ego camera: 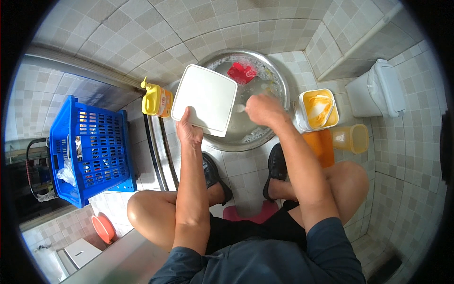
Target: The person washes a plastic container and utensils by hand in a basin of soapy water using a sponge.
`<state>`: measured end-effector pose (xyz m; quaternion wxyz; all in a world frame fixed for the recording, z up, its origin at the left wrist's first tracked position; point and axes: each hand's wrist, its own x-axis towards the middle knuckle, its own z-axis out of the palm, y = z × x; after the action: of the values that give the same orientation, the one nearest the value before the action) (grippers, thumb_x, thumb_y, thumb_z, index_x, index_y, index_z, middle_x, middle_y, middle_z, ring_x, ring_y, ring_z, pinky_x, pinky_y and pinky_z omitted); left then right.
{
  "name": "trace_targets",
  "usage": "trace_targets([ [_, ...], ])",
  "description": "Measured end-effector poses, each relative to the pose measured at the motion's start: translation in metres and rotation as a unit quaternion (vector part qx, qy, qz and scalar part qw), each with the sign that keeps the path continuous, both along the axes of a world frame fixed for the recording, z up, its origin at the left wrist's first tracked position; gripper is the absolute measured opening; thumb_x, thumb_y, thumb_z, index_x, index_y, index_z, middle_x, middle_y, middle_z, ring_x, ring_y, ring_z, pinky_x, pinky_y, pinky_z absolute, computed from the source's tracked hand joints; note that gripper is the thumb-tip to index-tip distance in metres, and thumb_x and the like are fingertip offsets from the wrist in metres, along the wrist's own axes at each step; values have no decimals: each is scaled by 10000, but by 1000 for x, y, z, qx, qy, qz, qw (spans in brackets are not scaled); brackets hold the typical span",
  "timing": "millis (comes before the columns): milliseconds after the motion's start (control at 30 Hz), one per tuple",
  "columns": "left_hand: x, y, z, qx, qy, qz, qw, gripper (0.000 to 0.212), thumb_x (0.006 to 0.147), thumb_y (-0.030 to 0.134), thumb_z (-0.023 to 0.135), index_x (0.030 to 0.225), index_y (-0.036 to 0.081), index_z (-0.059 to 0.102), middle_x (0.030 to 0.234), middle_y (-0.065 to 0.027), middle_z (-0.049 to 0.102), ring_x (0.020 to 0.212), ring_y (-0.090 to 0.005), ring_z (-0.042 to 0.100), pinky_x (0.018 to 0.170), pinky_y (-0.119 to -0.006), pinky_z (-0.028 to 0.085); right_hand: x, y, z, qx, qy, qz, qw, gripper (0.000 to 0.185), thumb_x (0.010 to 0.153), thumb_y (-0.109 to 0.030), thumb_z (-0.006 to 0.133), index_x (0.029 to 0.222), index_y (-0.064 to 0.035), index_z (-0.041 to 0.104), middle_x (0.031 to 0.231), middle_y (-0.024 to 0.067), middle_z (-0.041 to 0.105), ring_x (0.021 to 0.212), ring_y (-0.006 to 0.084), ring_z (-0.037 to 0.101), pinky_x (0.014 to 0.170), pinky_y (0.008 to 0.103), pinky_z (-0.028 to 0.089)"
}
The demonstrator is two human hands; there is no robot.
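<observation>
My left hand (188, 130) grips the lower left edge of a white square plastic lid (205, 99), thumb on its flat face. The lid is tilted over the left side of a round metal basin (244, 146) of cloudy, soapy water. Over the right half of the basin, my right hand (264, 109) is closed in a fist around a small white tool (239, 108). Its pale end points at the lid; my fingers hide the rest, so its kind is unclear. A red object (242, 73) lies partly in the suds at the back of the basin.
A yellow pump bottle (156, 101) stands left of the basin, near a metal door track (161, 149) and a blue plastic basket (95, 149). On the right are stained white tubs (317, 106), an orange container (321, 145), a yellowish translucent container (351, 138) and a lidded bin (372, 92).
</observation>
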<state>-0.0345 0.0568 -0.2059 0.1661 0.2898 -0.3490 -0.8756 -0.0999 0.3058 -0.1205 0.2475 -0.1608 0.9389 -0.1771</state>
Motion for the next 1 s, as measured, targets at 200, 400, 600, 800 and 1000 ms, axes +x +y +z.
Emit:
trace_targets([
  [200,-1,-3,-10,-13,33,-13,999,441,966,86,583,1389,13,482,1338,-126,578,1246,-307,539,1124,-496,381,12,-9,-6,-17,42,1,999,204,842,-88,576,919,-1,744,986,241,718,929,400,706,826,474,567],
  [400,-2,-2,-11,-16,20,-1,1000,455,972,96,577,1409,24,472,1350,-132,572,1259,-324,524,1131,-516,364,27,-18,-14,-21,80,96,992,198,837,-81,559,849,-18,746,877,226,721,860,380,719,768,481,575],
  [600,-2,1,-9,-16,22,-13,1000,462,973,114,588,1410,23,471,1360,-137,568,1260,-326,522,1128,-516,367,23,-16,-16,-17,89,31,995,186,846,-86,576,879,-37,752,913,218,726,885,379,720,791,473,575],
  [800,-5,10,-2,27,-15,18,999,429,960,59,611,1370,-1,501,1304,-157,588,1190,-308,568,1040,-477,457,21,-13,-35,-36,123,-70,989,206,874,-130,570,854,-24,746,876,219,723,855,389,719,782,488,569],
  [1000,-14,10,-48,-23,-48,28,998,356,981,102,603,1301,-34,530,1210,-134,632,1088,-312,620,980,-491,498,11,0,-62,-84,142,-151,975,228,912,-145,558,848,1,721,880,240,711,855,415,700,785,491,554],
])
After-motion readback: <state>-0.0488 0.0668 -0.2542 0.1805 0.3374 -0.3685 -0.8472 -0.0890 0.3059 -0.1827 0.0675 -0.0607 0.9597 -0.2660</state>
